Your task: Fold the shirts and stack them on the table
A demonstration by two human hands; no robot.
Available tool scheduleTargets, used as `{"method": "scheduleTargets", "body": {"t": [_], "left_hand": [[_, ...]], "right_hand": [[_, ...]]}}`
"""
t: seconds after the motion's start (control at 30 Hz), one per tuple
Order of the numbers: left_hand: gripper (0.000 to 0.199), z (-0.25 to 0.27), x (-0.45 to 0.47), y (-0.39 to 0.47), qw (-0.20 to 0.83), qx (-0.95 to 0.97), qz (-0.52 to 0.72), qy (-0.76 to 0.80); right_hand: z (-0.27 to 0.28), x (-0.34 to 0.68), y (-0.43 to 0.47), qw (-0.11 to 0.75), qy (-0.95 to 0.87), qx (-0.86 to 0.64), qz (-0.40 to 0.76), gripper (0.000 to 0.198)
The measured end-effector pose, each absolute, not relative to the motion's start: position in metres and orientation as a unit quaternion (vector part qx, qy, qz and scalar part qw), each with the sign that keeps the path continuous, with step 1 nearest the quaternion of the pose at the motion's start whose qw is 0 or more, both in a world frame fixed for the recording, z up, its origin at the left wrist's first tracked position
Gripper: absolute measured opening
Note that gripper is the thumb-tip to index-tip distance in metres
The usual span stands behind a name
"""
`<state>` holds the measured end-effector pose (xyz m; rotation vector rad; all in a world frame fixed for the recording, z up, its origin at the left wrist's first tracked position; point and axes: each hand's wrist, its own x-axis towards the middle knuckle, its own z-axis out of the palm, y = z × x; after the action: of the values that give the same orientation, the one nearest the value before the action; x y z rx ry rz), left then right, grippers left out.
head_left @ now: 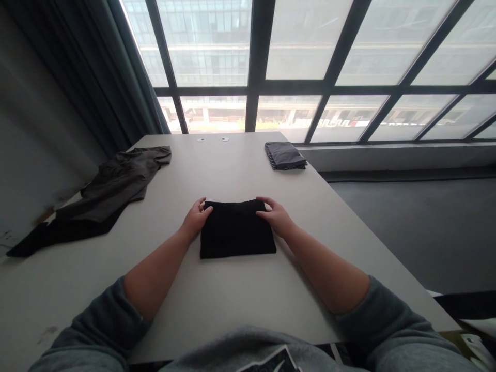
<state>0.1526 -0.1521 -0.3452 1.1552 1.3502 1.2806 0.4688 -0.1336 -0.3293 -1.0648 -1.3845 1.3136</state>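
Note:
A black garment (237, 231), folded into a neat rectangle, lies in front of me on the white table (228, 299). Its exact kind does not show. My left hand (196, 219) grips its far left corner, thumb on top and fingers at the edge behind. At the far right corner my right hand (276, 216) does the same, with the thumb over the cloth and the fingers along the outer edge. The far edge between the hands sags slightly.
Several dark garments (116, 181) lie loosely heaped along the table's left side. A folded stack of grey and striped cloth (285, 156) sits at the far right. Beyond the table stand large windows (294, 46), with a dark curtain (96, 67) on the left.

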Motion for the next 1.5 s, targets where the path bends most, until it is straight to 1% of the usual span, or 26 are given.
{"method": "scheduleTargets", "body": {"t": [0.07,0.1,0.2,0.3,0.4,0.47,0.57,0.67,0.73,0.8,0.9,1.0,1.07,1.13,1.23,1.3,1.33,1.4,1.47,1.5], "left_hand": [[0.069,-0.341,0.149,-0.153,0.502,0.463,0.505,0.528],[0.067,-0.338,0.148,-0.153,0.518,0.462,0.499,0.518],[0.065,-0.333,0.148,-0.157,0.541,0.451,0.507,0.497],[0.062,-0.333,0.151,-0.159,0.53,0.445,0.527,0.493],[0.059,-0.333,0.154,-0.16,0.521,0.434,0.548,0.49],[0.057,-0.332,0.155,-0.16,0.53,0.415,0.562,0.481],[0.051,-0.326,0.156,-0.163,0.585,0.377,0.561,0.449],[0.04,-0.32,0.157,-0.167,0.663,0.351,0.505,0.427],[0.032,-0.318,0.158,-0.169,0.681,0.347,0.481,0.429],[0.026,-0.317,0.161,-0.17,0.671,0.345,0.492,0.435],[0.024,-0.315,0.162,-0.171,0.654,0.34,0.514,0.439],[0.029,-0.311,0.159,-0.175,0.682,0.341,0.496,0.416],[0.032,-0.307,0.155,-0.179,0.705,0.358,0.472,0.389],[0.033,-0.305,0.151,-0.182,0.714,0.391,0.448,0.368],[0.031,-0.305,0.15,-0.183,0.716,0.406,0.438,0.361],[0.03,-0.306,0.152,-0.181,0.713,0.385,0.457,0.367],[0.03,-0.307,0.153,-0.18,0.708,0.377,0.465,0.373],[0.032,-0.308,0.153,-0.178,0.694,0.371,0.476,0.392],[0.035,-0.309,0.153,-0.176,0.683,0.366,0.483,0.407],[0.036,-0.309,0.152,-0.176,0.68,0.361,0.488,0.411]], "right_hand": [[-0.328,0.472,-0.132,0.434,-0.491,-0.404,0.638,0.064],[-0.327,0.474,-0.132,0.42,-0.467,-0.394,0.671,0.065],[-0.323,0.479,-0.131,0.398,-0.437,-0.377,0.713,0.063],[-0.319,0.482,-0.132,0.392,-0.456,-0.359,0.714,0.062],[-0.316,0.483,-0.134,0.349,-0.506,-0.345,0.709,0.071],[-0.316,0.482,-0.136,0.337,-0.526,-0.344,0.701,0.075],[-0.317,0.479,-0.138,0.371,-0.534,-0.341,0.679,0.076],[-0.319,0.476,-0.14,0.402,-0.53,-0.345,0.662,0.077],[-0.319,0.475,-0.142,0.409,-0.527,-0.35,0.658,0.077],[-0.318,0.475,-0.142,0.408,-0.527,-0.351,0.658,0.076],[-0.312,0.477,-0.143,0.398,-0.551,-0.337,0.652,0.076],[-0.306,0.481,-0.144,0.375,-0.617,-0.307,0.62,0.076],[-0.305,0.482,-0.144,0.352,-0.648,-0.302,0.604,0.072],[-0.307,0.483,-0.144,0.336,-0.652,-0.315,0.602,0.063],[-0.31,0.483,-0.144,0.34,-0.637,-0.338,0.604,0.051],[-0.308,0.483,-0.145,0.346,-0.615,-0.341,0.621,0.05],[-0.307,0.483,-0.146,0.344,-0.601,-0.337,0.638,0.054],[-0.302,0.482,-0.149,0.324,-0.573,-0.313,0.685,0.07],[-0.298,0.482,-0.152,0.287,-0.56,-0.279,0.725,0.088],[-0.297,0.482,-0.153,0.266,-0.561,-0.266,0.737,0.093]]}}
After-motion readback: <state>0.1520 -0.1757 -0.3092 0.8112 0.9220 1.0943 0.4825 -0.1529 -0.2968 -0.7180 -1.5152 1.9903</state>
